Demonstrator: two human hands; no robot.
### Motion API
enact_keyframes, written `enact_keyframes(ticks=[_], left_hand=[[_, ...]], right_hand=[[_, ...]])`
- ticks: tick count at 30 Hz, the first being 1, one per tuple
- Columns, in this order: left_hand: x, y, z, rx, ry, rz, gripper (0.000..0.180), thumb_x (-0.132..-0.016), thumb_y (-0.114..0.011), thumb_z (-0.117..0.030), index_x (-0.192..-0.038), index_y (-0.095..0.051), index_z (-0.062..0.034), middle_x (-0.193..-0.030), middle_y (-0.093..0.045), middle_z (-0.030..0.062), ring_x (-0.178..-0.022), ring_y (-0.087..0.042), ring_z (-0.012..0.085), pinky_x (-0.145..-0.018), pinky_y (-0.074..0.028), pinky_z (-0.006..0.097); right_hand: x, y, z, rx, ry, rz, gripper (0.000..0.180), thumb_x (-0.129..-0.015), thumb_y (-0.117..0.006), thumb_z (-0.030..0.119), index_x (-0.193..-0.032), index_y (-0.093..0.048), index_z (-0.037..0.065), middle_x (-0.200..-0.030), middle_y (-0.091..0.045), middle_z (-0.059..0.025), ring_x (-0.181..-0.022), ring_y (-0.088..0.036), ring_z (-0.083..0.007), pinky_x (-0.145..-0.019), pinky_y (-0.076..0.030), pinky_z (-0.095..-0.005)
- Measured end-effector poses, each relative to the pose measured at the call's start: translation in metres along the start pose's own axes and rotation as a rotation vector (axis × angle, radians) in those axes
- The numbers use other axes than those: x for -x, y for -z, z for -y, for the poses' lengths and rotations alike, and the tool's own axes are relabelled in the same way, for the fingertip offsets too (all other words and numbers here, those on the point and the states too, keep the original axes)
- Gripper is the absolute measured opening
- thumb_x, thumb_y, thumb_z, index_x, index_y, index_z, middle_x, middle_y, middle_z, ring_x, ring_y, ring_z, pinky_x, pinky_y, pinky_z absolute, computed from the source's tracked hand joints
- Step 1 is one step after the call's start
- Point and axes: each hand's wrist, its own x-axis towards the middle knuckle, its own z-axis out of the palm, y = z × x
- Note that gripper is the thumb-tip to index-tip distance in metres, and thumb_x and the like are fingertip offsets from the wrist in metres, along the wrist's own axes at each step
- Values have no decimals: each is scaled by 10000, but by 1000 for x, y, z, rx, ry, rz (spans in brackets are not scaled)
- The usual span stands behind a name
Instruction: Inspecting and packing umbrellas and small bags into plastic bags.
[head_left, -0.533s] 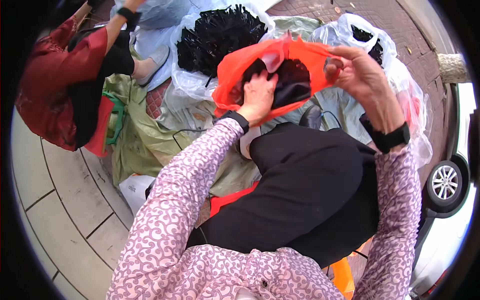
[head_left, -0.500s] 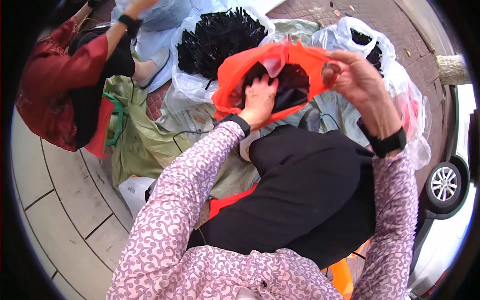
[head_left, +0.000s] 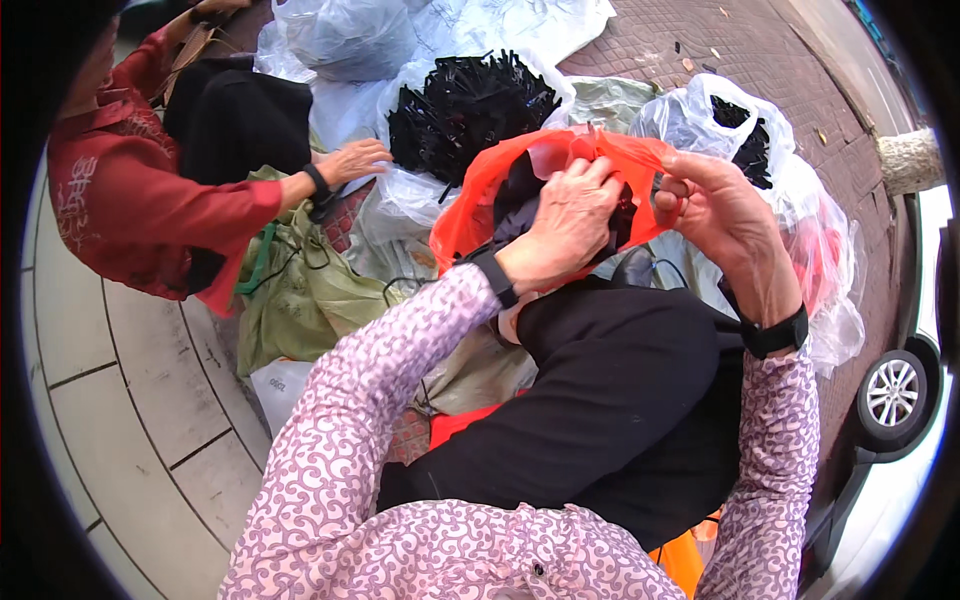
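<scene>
An orange-red plastic bag point(head_left: 470, 205) is held up above my knees with its mouth open. My right hand point(head_left: 718, 205) pinches the bag's right rim between thumb and curled fingers. Over the mouth of the bag is my left hand point(head_left: 572, 222), its fingers bent and drawn together near the far inner side. What they hold, if anything, is hidden. Dark, smooth material point(head_left: 515, 205) shows inside the bag, to the left of my left hand. A pale pinkish patch point(head_left: 547, 158) shows by the far rim.
Beyond the bag lies a heap of thin black strips point(head_left: 470, 110) in clear plastic. Another clear bag point(head_left: 675, 120) with black pieces stands at the right. A co-worker's hand point(head_left: 355, 160) reaches in from the left, above a green woven sack point(head_left: 310, 310). A car wheel point(head_left: 893, 392) is far right.
My left hand has risen from deep in the bag toward its far rim, fingers now gathered. My right hand keeps its pinch. The co-worker's arm has come down toward the black heap.
</scene>
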Motion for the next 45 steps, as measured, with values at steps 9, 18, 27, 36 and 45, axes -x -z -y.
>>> enact_keyframes(ticks=[9, 18, 27, 36, 45], left_hand=[[-2, -34, 56, -340, 169, 190, 134, -757, -604, -158, -776, -696, -62, -719, -661, 114, -676, -679, 258, -534, -512, 412], [30, -47, 99, 88, 443, 166, 213, -765, -585, -162, -678, -638, 25, -655, -617, 258, -663, -644, 420, -608, -509, 510], [33, -21, 69, 64, 306, -61, 231, -840, -552, -168, -736, -620, 27, -679, -594, 244, -643, -619, 384, -564, -464, 442], [47, -64, 99, 20, 389, 130, 217, -867, -517, -176, -731, -568, -15, -710, -580, 201, -634, -587, 380, -567, -444, 490], [80, -104, 68, 1041, 864, -271, 290, -885, -521, -175, -692, -601, 26, -587, -597, 160, -542, -617, 287, -497, -493, 409]], right_hand=[[7, 13, 5, -30, 12, 37, 113, -842, -647, 92, -851, -584, -2, -693, -547, -34, -585, -568, -140, -570, -487, -276], [19, 23, 12, -39, 17, -4, 132, -857, -649, 100, -868, -593, -19, -697, -543, -32, -604, -563, -135, -596, -484, -271], [21, 52, 19, -116, 40, -34, 163, -865, -629, 82, -941, -558, -44, -702, -540, -29, -621, -559, -130, -613, -499, -278], [13, 39, 9, -6, 89, -26, 119, -841, -654, 86, -879, -586, -4, -678, -529, -18, -590, -547, -139, -579, -446, -273], [12, 44, 13, 16, 76, -90, 169, -837, -651, 71, -947, -587, -41, -691, -530, -25, -589, -530, -135, -561, -450, -248]])
